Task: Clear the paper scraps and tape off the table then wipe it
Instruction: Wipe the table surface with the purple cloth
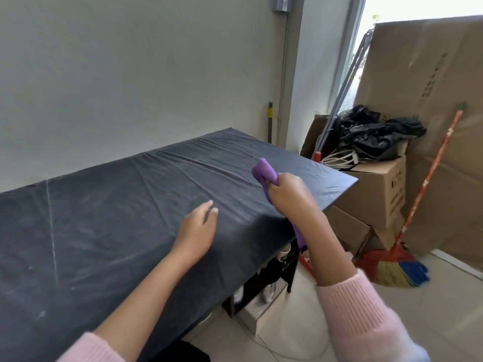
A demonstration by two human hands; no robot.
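Note:
A table (109, 218) covered with a wrinkled black sheet fills the left and middle of the head view. My right hand (288, 194) is closed around a purple cloth (264, 172) and holds it on or just over the sheet near the table's right end. One tail of the cloth hangs below my wrist past the table's front edge. My left hand (198, 229) rests flat on the sheet near the front edge, fingers apart, with nothing in it. No paper scraps or tape show on the sheet, only faint dusty streaks.
Cardboard boxes (376, 189) with a black plastic bag (376, 134) are stacked right of the table. A broom (400, 257) leans against a big cardboard sheet (431, 100). Shelves under the table hold assorted items (271, 280). A grey wall runs behind.

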